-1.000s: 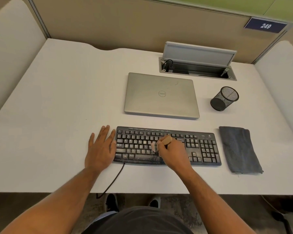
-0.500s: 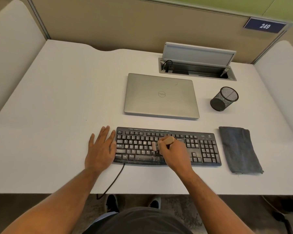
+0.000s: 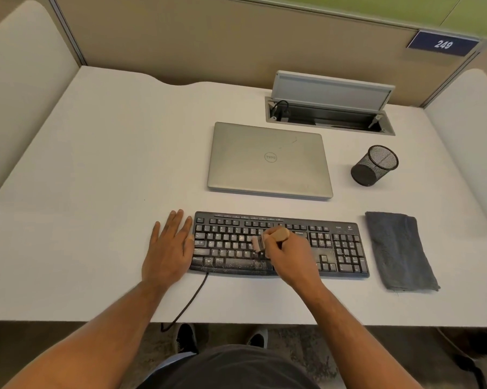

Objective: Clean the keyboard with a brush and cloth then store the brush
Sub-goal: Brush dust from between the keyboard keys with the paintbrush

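My right hand (image 3: 288,259) grips the brush (image 3: 267,239) mid-keyboard (image 3: 343,248); its long axis runs left-right, dusty keys leftward. Left hand (image 3: 168,248) flat, bracing its end.

Under the right hand (image 3: 288,258) the keyboard (image 3: 340,248) is black matt plastic, its lower keys dusted with pale specks, and the brush (image 3: 278,235) it grips has a light wooden handle. Right of that hand lies a grey, nappy cloth (image 3: 399,251); beyond it stand a black wire-mesh metal cup (image 3: 374,165) and a brushed silver laptop (image 3: 269,160) on the smooth matt white table (image 3: 96,164).
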### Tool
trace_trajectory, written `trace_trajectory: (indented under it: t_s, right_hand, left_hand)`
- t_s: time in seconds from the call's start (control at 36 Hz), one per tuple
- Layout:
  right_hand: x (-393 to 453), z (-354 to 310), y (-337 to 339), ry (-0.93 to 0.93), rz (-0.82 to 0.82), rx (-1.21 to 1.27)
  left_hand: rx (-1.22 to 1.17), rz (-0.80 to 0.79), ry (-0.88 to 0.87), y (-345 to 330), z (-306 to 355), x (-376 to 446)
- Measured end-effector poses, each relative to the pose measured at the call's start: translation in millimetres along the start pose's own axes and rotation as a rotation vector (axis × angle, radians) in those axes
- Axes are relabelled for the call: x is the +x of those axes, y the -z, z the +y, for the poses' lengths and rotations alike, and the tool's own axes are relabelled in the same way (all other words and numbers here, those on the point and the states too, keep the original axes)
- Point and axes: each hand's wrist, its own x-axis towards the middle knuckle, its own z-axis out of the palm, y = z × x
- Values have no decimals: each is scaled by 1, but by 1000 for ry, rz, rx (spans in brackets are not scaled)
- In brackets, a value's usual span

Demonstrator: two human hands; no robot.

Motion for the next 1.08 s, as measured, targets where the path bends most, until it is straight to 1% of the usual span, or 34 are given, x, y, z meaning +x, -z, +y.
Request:
trace_trajectory:
  t_s: [0.19,0.31,0.44,0.58,0.72,0.78,0.92,1.08]
  right_hand:
    - [0,2,-1,-32,-8,-22]
    - [-2,1,-2,6,36,8]
    - [0,4,-2,-68,-17,5]
    - [0,-2,0,-17,68,50]
    - [1,0,-2,-37,-4,-37]
    - [3,-2,-1,-39,-5,-44]
    - [1,-6,-7,12,6,95]
    - [0,-6,-12,-12,-47,-7]
  left_hand:
    - [-13,-24,-10,-1,-1,1]
    - [-5,-33,-4,-1,-1,2]
    - [7,-32,-1,0,0,2]
    - [7,-36,4,0,0,2]
    - [7,-37,5,0,1,2]
    - [5,-43,7,1,1,2]
    - [9,-47,8,2,2,2]
    - [16,-53,14,2,2,2]
